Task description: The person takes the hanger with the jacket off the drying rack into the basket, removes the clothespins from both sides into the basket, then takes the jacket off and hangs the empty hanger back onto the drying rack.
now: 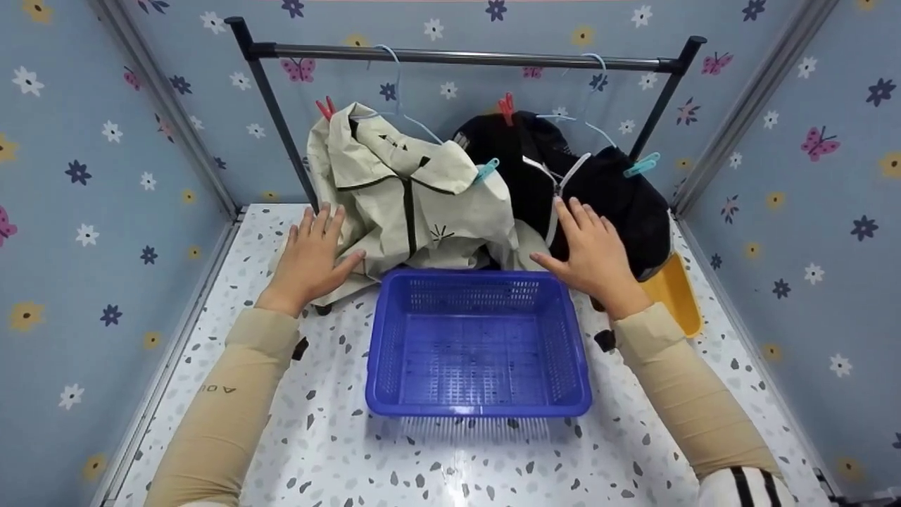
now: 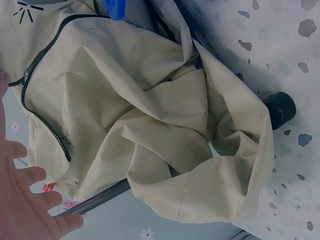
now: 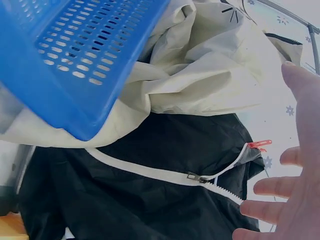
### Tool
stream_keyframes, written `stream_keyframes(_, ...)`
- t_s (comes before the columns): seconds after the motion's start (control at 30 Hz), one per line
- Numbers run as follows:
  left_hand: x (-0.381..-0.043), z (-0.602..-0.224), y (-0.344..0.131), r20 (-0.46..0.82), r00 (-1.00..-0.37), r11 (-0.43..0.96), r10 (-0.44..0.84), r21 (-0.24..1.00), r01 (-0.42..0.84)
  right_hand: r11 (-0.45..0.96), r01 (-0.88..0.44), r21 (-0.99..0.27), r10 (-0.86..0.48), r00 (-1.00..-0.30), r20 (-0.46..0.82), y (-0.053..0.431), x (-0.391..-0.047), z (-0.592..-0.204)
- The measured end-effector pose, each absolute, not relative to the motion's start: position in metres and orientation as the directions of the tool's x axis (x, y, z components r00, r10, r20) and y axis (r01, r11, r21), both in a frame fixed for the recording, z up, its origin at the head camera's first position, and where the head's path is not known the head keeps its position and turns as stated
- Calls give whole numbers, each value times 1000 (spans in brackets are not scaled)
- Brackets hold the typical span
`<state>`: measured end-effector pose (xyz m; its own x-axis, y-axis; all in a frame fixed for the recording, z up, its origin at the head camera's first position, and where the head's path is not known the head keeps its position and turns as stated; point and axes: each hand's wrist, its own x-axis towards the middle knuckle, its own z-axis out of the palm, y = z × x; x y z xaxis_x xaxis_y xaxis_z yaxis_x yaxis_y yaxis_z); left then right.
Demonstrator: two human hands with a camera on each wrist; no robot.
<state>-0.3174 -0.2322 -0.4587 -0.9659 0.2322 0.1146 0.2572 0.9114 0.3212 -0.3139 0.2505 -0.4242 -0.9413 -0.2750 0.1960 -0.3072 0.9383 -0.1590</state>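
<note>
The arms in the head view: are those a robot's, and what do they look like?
No, they are a person's. The left sleeve and right sleeve are tan, long and close-fitting, ending at the wrists. The left one carries dark lettering, only partly visible. White fabric with black stripes shows behind the right one. The left hand and right hand wear no gloves.
</note>
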Motion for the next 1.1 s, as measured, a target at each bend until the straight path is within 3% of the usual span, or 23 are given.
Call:
stream_keyframes(0.27,-319,-460,-234,145,-956,905,254,314,288,913,-374,-164,-326,-908,262,237,-324,-413)
stream_keyframes(0.5,-324,-463,-237,199,-951,865,236,403,299,884,-421,-205,-348,-883,315,226,-331,-409)
stream_keyframes(1.1,-329,-454,-240,223,-955,828,197,483,284,723,-441,-532,-334,-897,290,183,-362,-404)
